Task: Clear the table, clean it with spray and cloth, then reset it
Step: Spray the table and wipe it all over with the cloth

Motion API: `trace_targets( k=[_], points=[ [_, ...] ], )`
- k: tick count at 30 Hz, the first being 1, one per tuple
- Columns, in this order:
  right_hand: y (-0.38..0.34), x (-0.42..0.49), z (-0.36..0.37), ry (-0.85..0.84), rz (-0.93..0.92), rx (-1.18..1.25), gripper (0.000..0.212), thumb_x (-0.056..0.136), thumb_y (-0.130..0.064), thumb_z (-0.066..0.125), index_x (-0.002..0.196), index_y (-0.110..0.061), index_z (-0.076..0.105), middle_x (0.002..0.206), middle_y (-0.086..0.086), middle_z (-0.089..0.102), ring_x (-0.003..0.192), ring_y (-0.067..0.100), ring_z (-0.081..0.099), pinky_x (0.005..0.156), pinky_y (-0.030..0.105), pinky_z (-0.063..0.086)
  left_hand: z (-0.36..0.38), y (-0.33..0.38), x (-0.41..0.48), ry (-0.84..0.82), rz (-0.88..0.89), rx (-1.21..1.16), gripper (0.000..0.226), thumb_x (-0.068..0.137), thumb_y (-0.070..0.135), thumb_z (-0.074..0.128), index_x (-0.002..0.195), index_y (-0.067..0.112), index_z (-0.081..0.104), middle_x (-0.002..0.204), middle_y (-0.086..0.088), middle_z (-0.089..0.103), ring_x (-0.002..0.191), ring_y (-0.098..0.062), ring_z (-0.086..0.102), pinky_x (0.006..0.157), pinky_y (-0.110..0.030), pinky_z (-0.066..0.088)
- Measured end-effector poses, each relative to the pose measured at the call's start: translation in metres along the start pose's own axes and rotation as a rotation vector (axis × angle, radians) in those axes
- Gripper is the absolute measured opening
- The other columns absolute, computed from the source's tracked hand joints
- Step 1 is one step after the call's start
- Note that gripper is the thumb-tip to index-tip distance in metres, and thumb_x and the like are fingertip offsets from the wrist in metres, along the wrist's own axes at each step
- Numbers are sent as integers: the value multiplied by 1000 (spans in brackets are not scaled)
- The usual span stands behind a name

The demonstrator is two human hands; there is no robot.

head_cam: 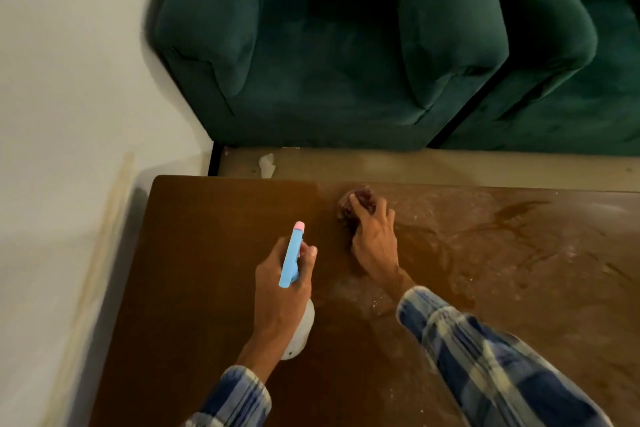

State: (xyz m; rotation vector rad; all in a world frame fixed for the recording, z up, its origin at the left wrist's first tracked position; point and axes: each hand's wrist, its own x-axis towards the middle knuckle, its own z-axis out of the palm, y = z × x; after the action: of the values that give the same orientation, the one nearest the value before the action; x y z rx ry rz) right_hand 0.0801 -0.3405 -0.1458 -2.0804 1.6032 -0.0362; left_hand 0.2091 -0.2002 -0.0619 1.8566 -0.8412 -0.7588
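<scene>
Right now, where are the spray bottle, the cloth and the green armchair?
spray bottle (292, 253): head view, blue sprayer head.
cloth (365, 192): head view, bunched part beyond fingers.
green armchair (329, 55): head view, seat cushion.

Floor gap (433, 166) separates table (214, 253) from armchairs (329, 80); wall (69, 97) left.

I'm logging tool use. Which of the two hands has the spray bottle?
The left hand, its grip round the blue-headed spray bottle. The right hand instead holds a dark cloth down on the table.
</scene>
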Motion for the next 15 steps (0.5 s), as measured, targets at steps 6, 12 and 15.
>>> trace_targets(
  k=[6,12,15],
  points=[
    [-70,23,40,-108,-391,-63,60,101,-29,55,154,-39,29,158,2,20,136,31,30,107,51,47,-14,-8,28,48,33,29,15,92,28,66,95,38,55,74,8,61,57,-19,64,52,-19,56],
    [-52,19,26,-58,-126,-20,66,99,-15,51,156,-40,28,163,2,13,146,38,20,115,55,39,-18,-16,28,56,36,67,13,91,26,66,98,32,56,76,11,60,61,-15,66,52,-17,56],
    [-16,-2,9,-134,-355,-150,74,97,-15,55,156,-45,23,161,3,13,136,33,26,109,48,44,-7,-10,16,30,26,46,13,91,24,67,98,30,57,77,9,62,58,-19,66,51,-17,55]
  ],
)
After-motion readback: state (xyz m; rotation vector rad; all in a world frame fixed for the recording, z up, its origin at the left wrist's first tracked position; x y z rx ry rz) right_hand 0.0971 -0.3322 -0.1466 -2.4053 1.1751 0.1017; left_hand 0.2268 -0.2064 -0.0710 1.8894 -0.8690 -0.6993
